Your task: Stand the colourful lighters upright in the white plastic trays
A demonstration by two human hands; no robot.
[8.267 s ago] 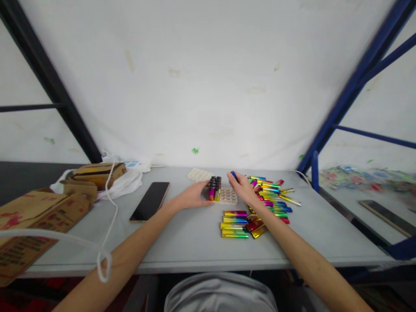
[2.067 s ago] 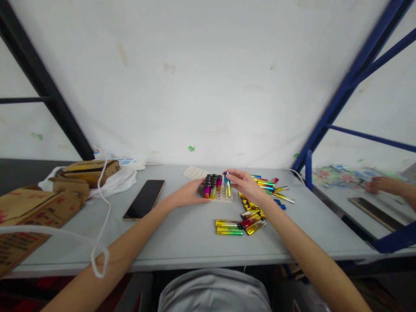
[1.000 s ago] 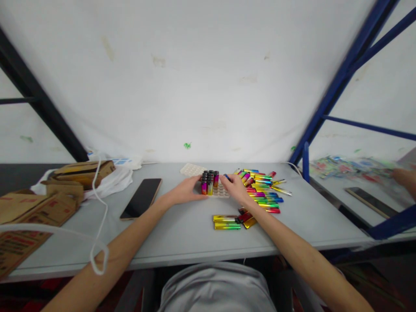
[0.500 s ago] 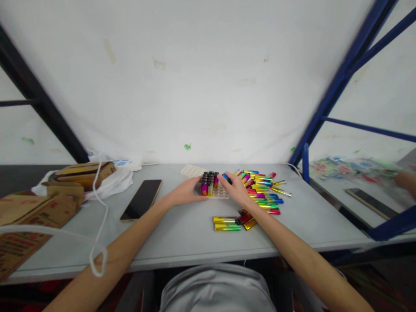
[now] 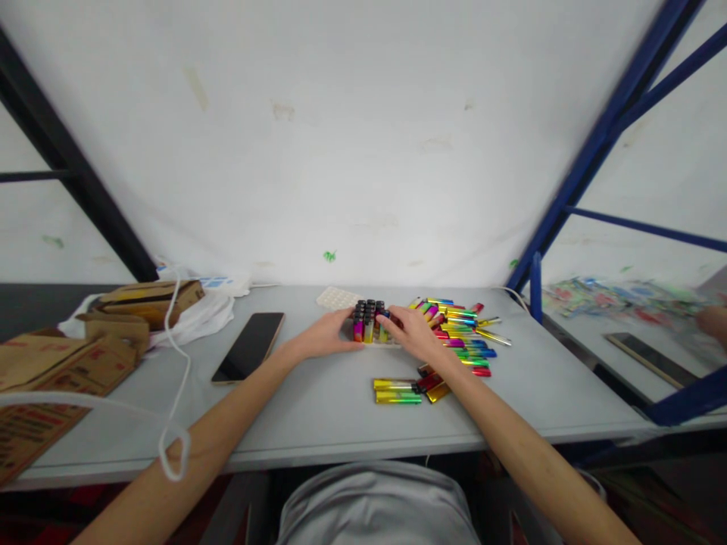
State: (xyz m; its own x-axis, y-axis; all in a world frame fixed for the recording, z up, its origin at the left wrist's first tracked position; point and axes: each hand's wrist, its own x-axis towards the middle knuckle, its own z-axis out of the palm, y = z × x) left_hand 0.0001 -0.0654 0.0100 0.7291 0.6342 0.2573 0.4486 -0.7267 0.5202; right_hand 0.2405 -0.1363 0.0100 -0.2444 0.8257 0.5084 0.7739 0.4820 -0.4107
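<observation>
Several metallic coloured lighters (image 5: 363,324) with black tops stand upright in rows in a whitish holed tray (image 5: 379,346). My left hand (image 5: 325,335) grips the tray's left side, with the thumb along its front edge and the fingertips hidden behind the lighters. Over the tray's right part, my right hand (image 5: 414,331) has its thumb and fingers closed on a blue lighter (image 5: 385,330), upright beside the filled rows. That hand hides most of the tray's right side. A loose pile of shiny lighters (image 5: 469,333) lies just right of it.
More lighters (image 5: 397,390) lie nearer the table's front edge. Behind the tray is another holed tray (image 5: 339,298). A phone (image 5: 248,348) lies to the left, past it cardboard boxes (image 5: 113,348) and a white cable (image 5: 180,356). At right, beyond a blue frame (image 5: 535,280), another person's hand (image 5: 712,324) shows.
My right hand has brought the blue lighter down and slightly left, upright against the standing rows. My left hand keeps its place on the tray.
</observation>
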